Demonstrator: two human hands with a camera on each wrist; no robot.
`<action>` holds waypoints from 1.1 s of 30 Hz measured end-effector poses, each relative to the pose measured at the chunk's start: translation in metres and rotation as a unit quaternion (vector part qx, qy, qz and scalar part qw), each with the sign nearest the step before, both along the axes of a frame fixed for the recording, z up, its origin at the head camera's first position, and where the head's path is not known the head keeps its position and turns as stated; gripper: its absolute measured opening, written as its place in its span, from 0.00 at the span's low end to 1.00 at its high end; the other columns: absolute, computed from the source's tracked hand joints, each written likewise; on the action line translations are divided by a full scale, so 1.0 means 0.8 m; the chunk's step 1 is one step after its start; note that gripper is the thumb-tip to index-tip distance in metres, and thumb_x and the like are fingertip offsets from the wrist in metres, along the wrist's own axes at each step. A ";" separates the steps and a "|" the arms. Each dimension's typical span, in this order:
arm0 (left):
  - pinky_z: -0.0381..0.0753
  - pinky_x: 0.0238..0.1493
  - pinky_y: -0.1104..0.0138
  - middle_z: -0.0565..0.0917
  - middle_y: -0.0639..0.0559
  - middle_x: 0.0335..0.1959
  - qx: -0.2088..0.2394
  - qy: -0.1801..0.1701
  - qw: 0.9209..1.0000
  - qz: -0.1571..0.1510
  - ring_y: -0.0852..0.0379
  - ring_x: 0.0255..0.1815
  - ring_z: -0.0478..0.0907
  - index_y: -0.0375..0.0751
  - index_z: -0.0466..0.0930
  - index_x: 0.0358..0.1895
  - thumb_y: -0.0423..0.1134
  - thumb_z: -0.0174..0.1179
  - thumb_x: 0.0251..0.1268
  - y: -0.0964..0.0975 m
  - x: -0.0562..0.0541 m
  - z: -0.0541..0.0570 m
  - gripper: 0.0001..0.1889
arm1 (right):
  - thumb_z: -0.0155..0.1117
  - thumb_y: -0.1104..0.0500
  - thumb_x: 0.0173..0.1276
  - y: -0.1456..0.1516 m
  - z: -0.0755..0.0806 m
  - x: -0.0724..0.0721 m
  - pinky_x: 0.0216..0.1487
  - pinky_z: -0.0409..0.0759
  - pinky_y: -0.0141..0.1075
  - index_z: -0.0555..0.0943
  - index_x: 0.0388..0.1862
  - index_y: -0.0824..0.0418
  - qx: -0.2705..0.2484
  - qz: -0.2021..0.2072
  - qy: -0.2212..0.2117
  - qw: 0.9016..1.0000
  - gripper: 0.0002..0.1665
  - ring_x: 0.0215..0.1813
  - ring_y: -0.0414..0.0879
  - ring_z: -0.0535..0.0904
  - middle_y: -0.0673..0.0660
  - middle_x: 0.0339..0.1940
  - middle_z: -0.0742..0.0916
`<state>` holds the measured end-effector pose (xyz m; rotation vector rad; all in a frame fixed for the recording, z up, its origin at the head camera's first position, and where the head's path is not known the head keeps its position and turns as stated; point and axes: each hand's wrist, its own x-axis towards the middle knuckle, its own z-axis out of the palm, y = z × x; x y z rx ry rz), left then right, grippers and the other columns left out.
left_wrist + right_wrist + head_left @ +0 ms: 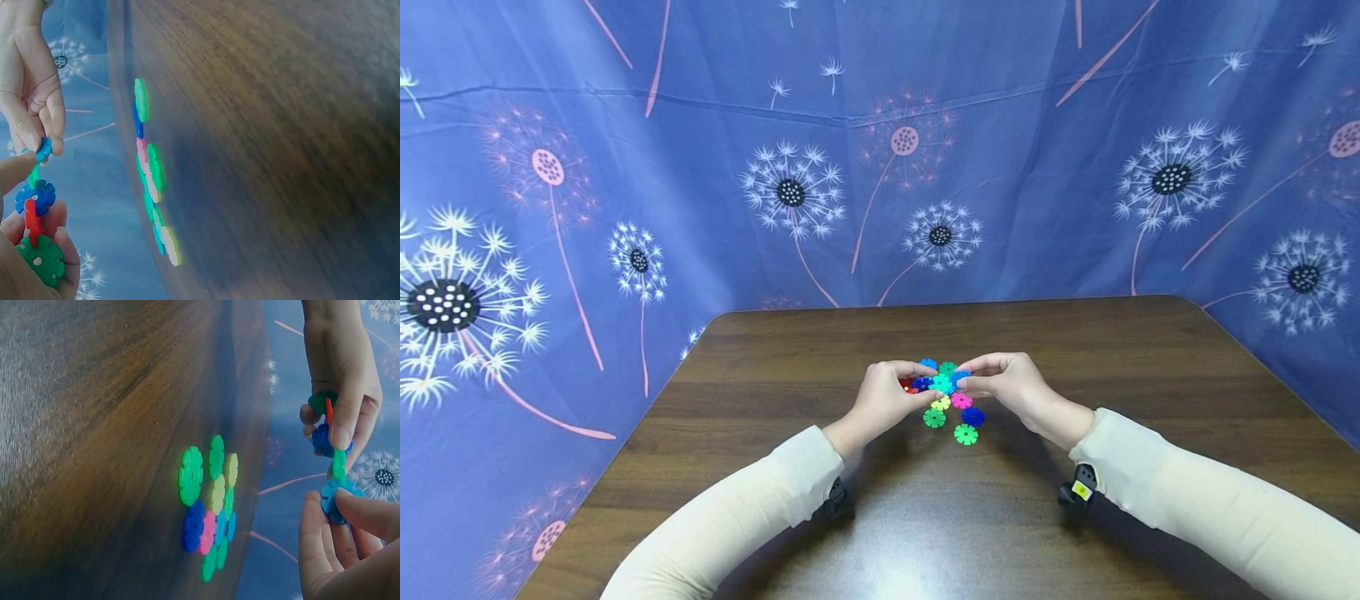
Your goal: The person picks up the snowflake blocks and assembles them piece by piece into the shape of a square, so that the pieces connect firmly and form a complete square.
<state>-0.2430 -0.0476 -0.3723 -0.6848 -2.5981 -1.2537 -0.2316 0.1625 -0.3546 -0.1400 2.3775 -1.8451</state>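
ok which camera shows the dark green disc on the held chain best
The left wrist view: the dark green disc nearly faces the camera there, notches visible. The right wrist view shows only part of it; in the head view I cannot make it out.

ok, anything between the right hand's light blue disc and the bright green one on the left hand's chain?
Nothing visible: the light blue disc in the right hand appears to meet the bright green disc on the chain in the left hand. Loose discs lie apart on the table.
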 end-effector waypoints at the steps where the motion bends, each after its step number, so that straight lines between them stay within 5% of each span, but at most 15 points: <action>1: 0.78 0.29 0.75 0.89 0.51 0.39 0.000 -0.001 1.000 -0.001 0.62 0.30 0.79 0.45 0.88 0.44 0.44 0.74 0.51 0.000 0.001 0.000 0.16 | 0.71 0.61 0.61 -0.001 0.000 0.000 0.60 0.76 0.54 0.82 0.50 0.70 -0.002 0.000 0.000 1.000 0.20 0.41 0.52 0.88 0.57 0.36 0.90; 18: 0.76 0.26 0.75 0.88 0.51 0.40 -0.019 0.006 1.000 -0.015 0.64 0.27 0.74 0.45 0.88 0.45 0.45 0.74 0.52 0.003 0.002 -0.002 0.16 | 0.72 0.62 0.60 -0.002 -0.011 -0.002 0.53 0.82 0.47 0.83 0.47 0.73 -0.028 0.002 -0.005 1.000 0.19 0.38 0.52 0.88 0.55 0.31 0.91; 33: 0.77 0.27 0.73 0.88 0.53 0.30 0.006 -0.018 0.999 -0.026 0.63 0.24 0.74 0.45 0.87 0.46 0.44 0.72 0.54 -0.009 0.001 -0.004 0.16 | 0.70 0.63 0.62 -0.009 -0.010 -0.003 0.55 0.80 0.49 0.81 0.50 0.74 -0.046 0.020 -0.008 0.999 0.20 0.38 0.45 0.88 0.50 0.31 0.90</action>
